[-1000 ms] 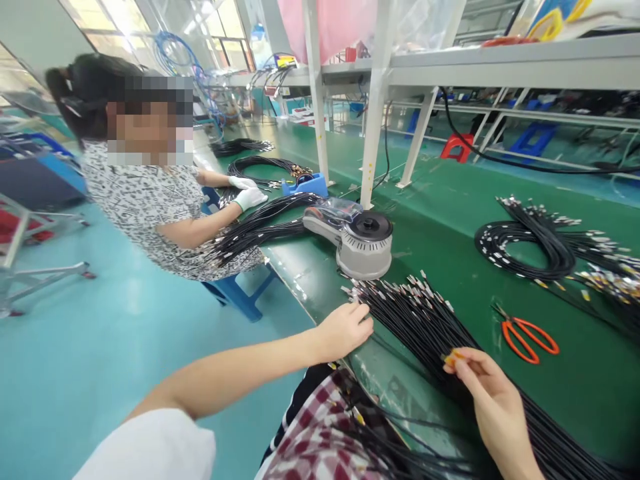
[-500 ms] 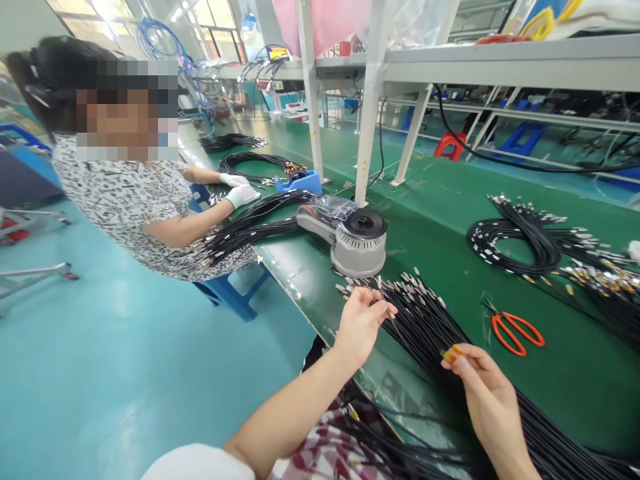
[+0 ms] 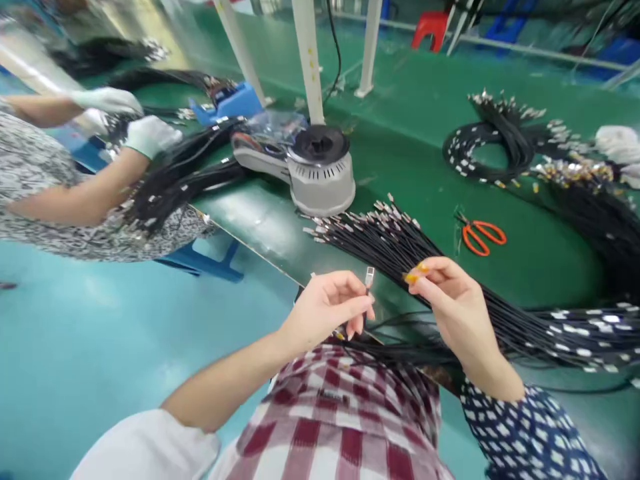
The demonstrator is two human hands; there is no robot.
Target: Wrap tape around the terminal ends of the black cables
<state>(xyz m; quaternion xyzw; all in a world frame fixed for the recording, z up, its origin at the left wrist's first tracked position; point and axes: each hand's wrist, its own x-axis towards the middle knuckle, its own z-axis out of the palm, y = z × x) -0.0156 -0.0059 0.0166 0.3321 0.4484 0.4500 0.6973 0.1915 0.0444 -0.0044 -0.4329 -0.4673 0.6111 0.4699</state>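
Note:
My left hand [image 3: 336, 307] pinches a black cable just below its metal connector [image 3: 369, 276], which points upward. To the right, my right hand [image 3: 450, 300] holds a small yellow piece [image 3: 416, 273] between thumb and forefinger, apart from the connector. Behind both hands a thick bundle of black cables [image 3: 395, 243] lies along the green table, its connector ends fanned out toward the left. More loose cables run below my hands at the table's front edge.
A grey round machine [image 3: 323, 177] stands behind the bundle. Orange-handled scissors [image 3: 483, 235] and coiled cables [image 3: 487, 150] lie to the right. At the left, a person's gloved hands [image 3: 150, 135] are among other cables near a blue dispenser [image 3: 230, 105].
The view has tilted down and shifted. My left hand has left the bundle's connector ends and now holds a cable connector up near my body. My right hand still holds the yellow piece.

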